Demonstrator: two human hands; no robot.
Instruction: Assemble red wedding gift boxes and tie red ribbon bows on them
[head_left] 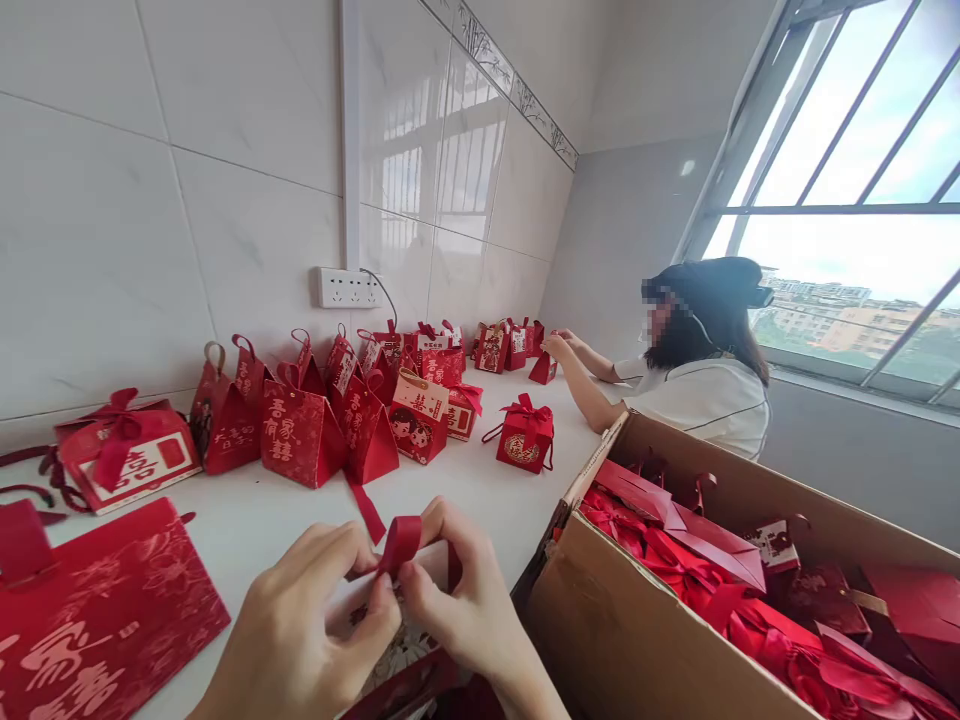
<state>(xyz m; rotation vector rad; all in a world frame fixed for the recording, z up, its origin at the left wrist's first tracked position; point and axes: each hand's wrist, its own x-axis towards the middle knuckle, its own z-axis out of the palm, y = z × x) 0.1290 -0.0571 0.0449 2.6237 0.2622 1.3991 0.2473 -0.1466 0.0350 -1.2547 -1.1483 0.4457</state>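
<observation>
Both my hands meet at the front middle over a small gift box (397, 655), mostly hidden beneath them. A red ribbon (403, 541) loops up between my fingertips, and its tail lies on the table beyond. My left hand (304, 610) is closed, thumb and fingers pinching the ribbon at its base. From the other side my right hand (469, 590) is closed too, with thumb and forefinger on the ribbon by the box's top edge. A large red gift bag (142, 590) with pale lettering lies to the left of my hands.
Several red gift boxes (304, 435) with ribbon loops line the white table (450, 490) along the wall. One bow-tied box (525, 440) stands apart. An open cardboard box (637, 610) of red packages is at the right. Behind it, a person (690, 390) handles a small red box (543, 370).
</observation>
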